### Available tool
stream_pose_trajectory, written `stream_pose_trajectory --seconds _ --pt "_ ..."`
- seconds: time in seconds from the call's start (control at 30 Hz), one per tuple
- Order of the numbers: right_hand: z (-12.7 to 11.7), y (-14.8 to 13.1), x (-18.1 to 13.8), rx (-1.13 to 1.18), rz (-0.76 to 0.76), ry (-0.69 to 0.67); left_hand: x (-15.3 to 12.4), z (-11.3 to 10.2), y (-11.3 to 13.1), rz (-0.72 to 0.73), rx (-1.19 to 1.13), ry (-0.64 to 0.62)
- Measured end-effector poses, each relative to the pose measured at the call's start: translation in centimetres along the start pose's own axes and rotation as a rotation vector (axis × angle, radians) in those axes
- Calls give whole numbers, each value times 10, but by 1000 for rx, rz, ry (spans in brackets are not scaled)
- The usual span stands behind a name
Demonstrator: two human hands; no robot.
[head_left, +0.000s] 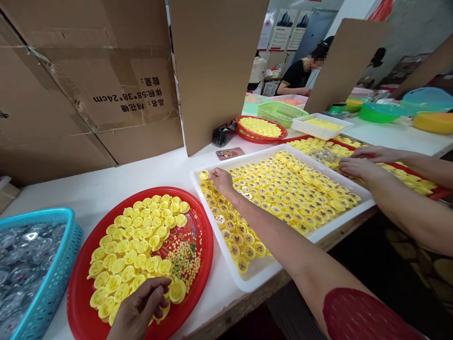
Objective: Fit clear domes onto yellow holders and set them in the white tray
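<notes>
My right hand [221, 182] reaches to the far left corner of the white tray [244, 283], its fingertips pinching a small yellow hat-shaped cup [204, 174]. Rows of similar yellow cups [279, 189], many with a printed face and a clear cover, fill that tray. My left hand [143, 307] hovers over the near edge of the round red tray [205, 245], fingers curled toward the thumb; what they hold, if anything, is hidden. Close by its fingertips sits one yellow cup [177, 290]. Open yellow cups [129, 257] and loose tiny yellow and green bits [186, 259] lie on the red tray.
A blue basket [72, 236] of clear plastic pieces stands at the left. Cardboard sheets [219, 71] wall the back. Behind the white tray are a phone-like card [230, 153], a black tape dispenser [224, 134] and another red tray [281, 134]. A co-worker's hands [364, 165] work at right.
</notes>
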State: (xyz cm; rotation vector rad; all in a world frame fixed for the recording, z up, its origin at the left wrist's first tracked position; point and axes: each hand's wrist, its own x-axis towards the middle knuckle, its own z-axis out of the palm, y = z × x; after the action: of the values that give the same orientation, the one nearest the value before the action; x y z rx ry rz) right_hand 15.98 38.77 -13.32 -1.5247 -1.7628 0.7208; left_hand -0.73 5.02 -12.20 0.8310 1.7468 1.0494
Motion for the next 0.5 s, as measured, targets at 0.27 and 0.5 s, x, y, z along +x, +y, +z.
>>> stream_pose_trajectory --seconds 0.27,0.5 --pt "-13 5 -4 1 18 29 24 1 42 220 372 -1" --pt "-36 7 -6 18 19 34 136 79 150 780 1088 -13"
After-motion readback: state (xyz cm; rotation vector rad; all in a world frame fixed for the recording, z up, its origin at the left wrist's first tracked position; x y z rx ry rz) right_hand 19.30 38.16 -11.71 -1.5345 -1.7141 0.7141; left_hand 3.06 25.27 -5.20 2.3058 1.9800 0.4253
